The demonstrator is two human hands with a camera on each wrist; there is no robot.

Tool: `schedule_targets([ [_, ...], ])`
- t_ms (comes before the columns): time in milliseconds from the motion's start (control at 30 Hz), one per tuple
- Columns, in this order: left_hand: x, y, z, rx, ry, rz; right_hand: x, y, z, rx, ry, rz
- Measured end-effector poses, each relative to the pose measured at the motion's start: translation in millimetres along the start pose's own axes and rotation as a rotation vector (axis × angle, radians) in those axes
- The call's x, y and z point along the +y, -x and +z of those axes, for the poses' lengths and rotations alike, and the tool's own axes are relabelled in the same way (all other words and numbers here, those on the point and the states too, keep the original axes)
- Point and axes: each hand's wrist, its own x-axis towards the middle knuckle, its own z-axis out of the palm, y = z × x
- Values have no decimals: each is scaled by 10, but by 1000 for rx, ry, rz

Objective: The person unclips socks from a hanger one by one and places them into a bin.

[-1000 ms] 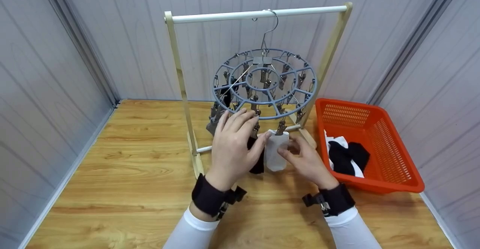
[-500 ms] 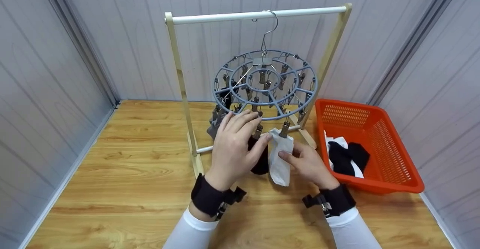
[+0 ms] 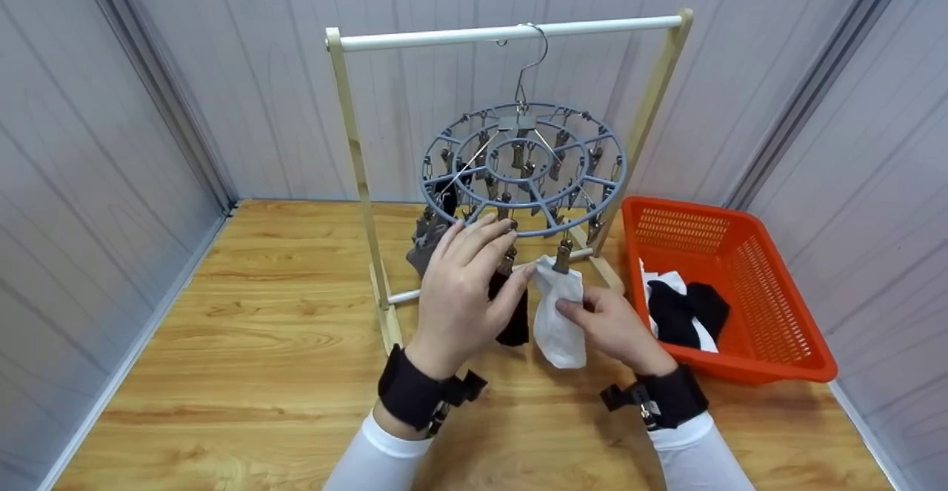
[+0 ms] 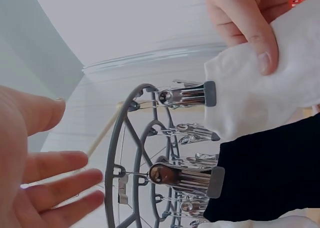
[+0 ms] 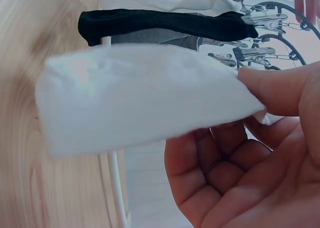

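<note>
A white sock (image 3: 557, 332) hangs from a metal clip (image 4: 187, 96) at the front of a round grey clip hanger (image 3: 538, 233). My right hand (image 3: 611, 324) pinches this sock's right edge between thumb and fingers, a little below the clip. My left hand (image 3: 463, 291) is at the hanger's front rim with fingers extended; in the left wrist view its fingertips lie close beside the ring, and nothing is in its grasp. Left of the white sock hangs a black sock (image 4: 265, 173) in its own clip, partly behind my left hand in the head view.
A wooden rack with a white rod (image 3: 444, 36) carries the hanger. Grey socks (image 3: 424, 246) hang at its left side. At right, a red basket (image 3: 796, 291) contains black socks (image 3: 678, 313) and white ones. Panel walls enclose the wooden tabletop (image 3: 244, 372).
The white sock has swung toward me and slightly right, and its toe hangs lower in view. My right hand has shifted slightly right with it. My left hand has barely moved.
</note>
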Motion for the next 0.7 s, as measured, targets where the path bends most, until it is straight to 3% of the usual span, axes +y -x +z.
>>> schedule_targets([
  [133, 44, -3, 25, 36, 36, 49, -26, 10, -1, -21, 6, 7],
  [367, 107, 11, 96, 8, 89, 98, -66, 30, -23, -60, 16, -16],
  [533, 125, 43, 136, -14, 102, 92, -76, 42, -36, -102, 13, -32],
  [700, 118, 96, 195, -114, 100, 37, -87, 61, -40, -134, 20, -46],
])
